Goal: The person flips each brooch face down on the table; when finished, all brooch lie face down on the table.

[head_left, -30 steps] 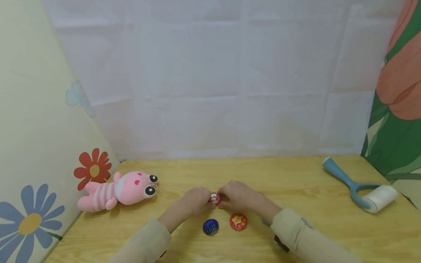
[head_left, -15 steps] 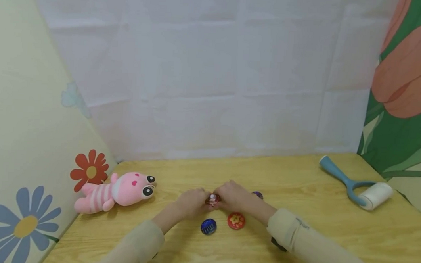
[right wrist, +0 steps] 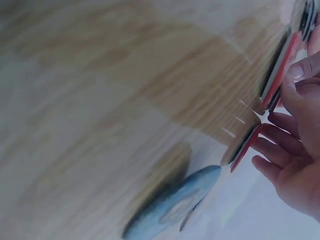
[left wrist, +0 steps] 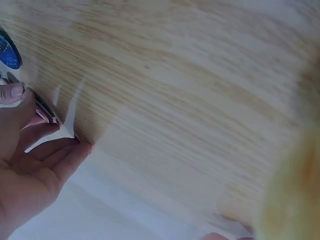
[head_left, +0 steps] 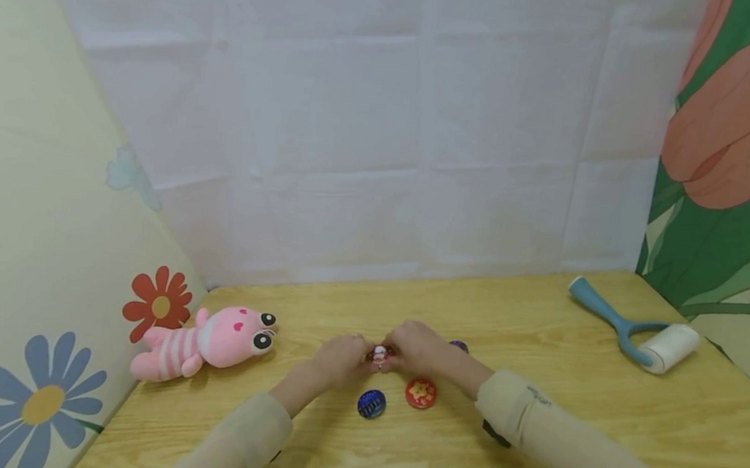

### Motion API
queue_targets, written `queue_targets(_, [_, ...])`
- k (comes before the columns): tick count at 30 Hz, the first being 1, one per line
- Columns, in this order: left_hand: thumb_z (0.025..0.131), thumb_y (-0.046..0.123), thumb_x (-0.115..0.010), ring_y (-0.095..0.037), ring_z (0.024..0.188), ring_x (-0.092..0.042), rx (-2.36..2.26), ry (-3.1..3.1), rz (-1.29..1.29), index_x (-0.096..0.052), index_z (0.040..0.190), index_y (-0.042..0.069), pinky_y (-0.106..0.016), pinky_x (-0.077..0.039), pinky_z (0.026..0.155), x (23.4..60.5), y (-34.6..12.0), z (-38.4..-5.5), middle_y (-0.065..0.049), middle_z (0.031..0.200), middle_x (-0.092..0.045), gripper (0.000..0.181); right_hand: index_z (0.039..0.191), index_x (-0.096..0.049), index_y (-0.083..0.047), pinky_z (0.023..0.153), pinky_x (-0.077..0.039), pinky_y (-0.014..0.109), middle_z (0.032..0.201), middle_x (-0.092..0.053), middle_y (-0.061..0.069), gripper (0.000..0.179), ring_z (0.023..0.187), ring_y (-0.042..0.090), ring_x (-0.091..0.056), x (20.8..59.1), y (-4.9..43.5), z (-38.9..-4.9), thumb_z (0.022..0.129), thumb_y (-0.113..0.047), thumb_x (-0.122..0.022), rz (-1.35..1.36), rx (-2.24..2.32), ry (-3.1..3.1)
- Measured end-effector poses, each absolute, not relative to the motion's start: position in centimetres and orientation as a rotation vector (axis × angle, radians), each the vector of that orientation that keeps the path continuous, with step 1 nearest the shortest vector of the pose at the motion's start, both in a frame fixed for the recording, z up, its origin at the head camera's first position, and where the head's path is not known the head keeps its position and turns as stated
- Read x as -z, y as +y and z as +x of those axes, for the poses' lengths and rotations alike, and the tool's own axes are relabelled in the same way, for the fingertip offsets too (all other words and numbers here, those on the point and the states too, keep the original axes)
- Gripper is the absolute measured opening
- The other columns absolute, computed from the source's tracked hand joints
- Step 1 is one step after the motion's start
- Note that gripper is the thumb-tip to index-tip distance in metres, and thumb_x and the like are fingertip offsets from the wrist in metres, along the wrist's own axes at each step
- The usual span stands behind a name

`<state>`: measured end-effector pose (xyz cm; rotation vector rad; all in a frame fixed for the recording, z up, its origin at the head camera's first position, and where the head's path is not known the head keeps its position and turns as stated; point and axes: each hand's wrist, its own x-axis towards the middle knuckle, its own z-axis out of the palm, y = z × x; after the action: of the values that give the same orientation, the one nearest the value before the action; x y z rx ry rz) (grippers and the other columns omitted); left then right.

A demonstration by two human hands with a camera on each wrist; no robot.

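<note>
**Turned slightly since half a second ago: the small, round, glossy badge in pale pink and dark red (head_left: 379,355)**

My left hand (head_left: 343,359) and right hand (head_left: 416,349) have hardly shifted. They come at the badge from either side, fingers curled in, pinching it between them; whether its lower edge touches the yellow wood-grain table (head_left: 505,304) I can't tell. To do this well, I'd keep the pinch light and on the rim, with both wrists steady, since so smooth a face could easily slip.

Just nearer me lie a round dark-blue badge with pale markings (head_left: 372,404) and a round red badge with a yellow star (head_left: 420,393). Beyond my right hand, a round purple badge (head_left: 459,346) is partly covered. Farther out are a pink striped plush toy (head_left: 213,342) on my left and a blue-handled lint roller with a white roll (head_left: 623,326) on my right.

My fingers hide most of the held badge's rim and back. From my right wrist I see a thin red-rimmed edge (right wrist: 245,148) that I can't match to any badge; from my left, a yellow blur (left wrist: 292,195) I can't name.
</note>
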<state>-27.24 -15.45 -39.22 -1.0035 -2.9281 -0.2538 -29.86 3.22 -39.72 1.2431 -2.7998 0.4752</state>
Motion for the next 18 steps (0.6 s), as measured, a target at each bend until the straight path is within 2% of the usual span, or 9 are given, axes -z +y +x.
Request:
queue_targets(4, [0.092,0.018,-0.068,-0.019,0.067,-0.058,0.278,-2.922,-0.989,-0.062,0.085,0.007,-0.037,-0.052,0.06,39.17,-15.15,-27.23,-0.005,0.074,-0.061,0.014,0.101,-0.075,-0.008,0.067,-0.051,0.02,0.083,-0.071,-0.003,0.028,0.07,0.005,-0.059,39.73,3.09,-29.97,0.085,-0.031,-0.075,1.223,-0.488,-2.805])
queue_targets(7, [0.092,0.016,-0.068,-0.018,0.065,-0.056,0.275,-2.906,-0.993,-0.062,0.083,0.006,-0.036,-0.05,0.058,39.24,-15.04,-27.2,-0.005,0.072,-0.059,0.015,0.099,-0.075,-0.009,0.067,-0.051,0.02,0.081,-0.07,-0.003,0.027,0.069,0.005,-0.059,39.68,2.97,-30.04,0.085,-0.031,-0.075,1.215,-0.465,-2.817])
queue_targets(12, [0.091,0.014,-0.068,-0.018,0.063,-0.051,0.225,-2.861,-1.002,-0.059,0.079,0.006,-0.035,-0.046,0.054,39.47,-15.08,-27.03,-0.005,0.069,-0.054,0.017,0.095,-0.075,-0.01,0.063,-0.048,0.021,0.076,-0.066,-0.006,0.022,0.065,0.005,-0.054,39.44,2.79,-30.07,0.086,-0.03,-0.075,1.242,-0.415,-2.815])
queue_targets(18, [0.091,0.012,-0.068,-0.021,0.064,-0.052,0.24,-2.873,-0.983,-0.059,0.08,0.005,-0.038,-0.048,0.056,39.5,-15.0,-26.75,-0.007,0.071,-0.054,0.016,0.088,-0.075,-0.009,0.06,-0.045,0.02,0.07,-0.064,-0.006,0.019,0.06,0.005,-0.051,39.47,2.68,-30.0,0.084,-0.028,-0.077,1.259,-0.432,-2.792])
